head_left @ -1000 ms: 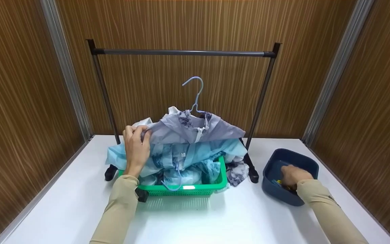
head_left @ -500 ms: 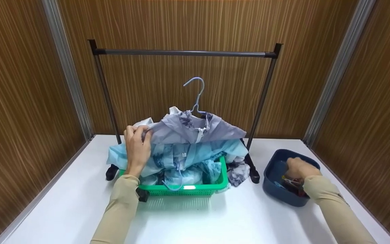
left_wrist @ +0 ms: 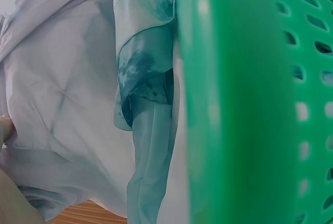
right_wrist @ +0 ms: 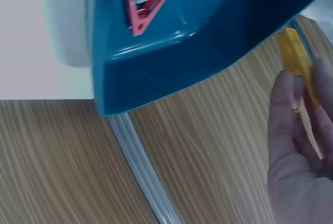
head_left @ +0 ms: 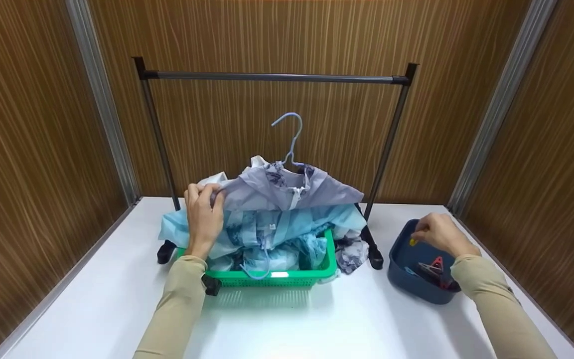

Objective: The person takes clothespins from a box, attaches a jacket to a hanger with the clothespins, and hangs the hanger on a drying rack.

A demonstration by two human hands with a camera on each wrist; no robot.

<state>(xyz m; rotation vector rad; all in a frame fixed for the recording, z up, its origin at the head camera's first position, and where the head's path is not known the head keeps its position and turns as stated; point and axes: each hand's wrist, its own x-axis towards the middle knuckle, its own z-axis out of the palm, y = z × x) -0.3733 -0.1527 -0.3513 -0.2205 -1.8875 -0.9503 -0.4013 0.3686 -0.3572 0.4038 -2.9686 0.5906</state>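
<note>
With fingers and thumb my left hand (head_left: 204, 217) grips the left shoulder of a pale purple-grey garment (head_left: 252, 190) on a light blue hanger (head_left: 294, 134). The same garment (left_wrist: 62, 88) fills much of the left wrist view, where only bits of the hand show. My right hand (head_left: 441, 232) is raised above the dark blue bin (head_left: 400, 264), pinching a yellow clothespin (right_wrist: 295, 52) between thumb and fingers. Red and grey clothespins (head_left: 434, 269) lie inside the bin. Beneath the purple-grey garment spreads a light blue garment (head_left: 287, 227).
A green basket (head_left: 287, 280) full of clothes stands mid-table. Over it rises a black clothes rack (head_left: 272, 77) with a bare bar. Crumpled grey patterned cloth (head_left: 352, 254) lies right of the basket. Wood-patterned walls (head_left: 247, 30) enclose the table.
My right hand has risen from the bottom of the bin, and a yellow clothespin now shows in its fingers. The left hand keeps its grip on the garment.
</note>
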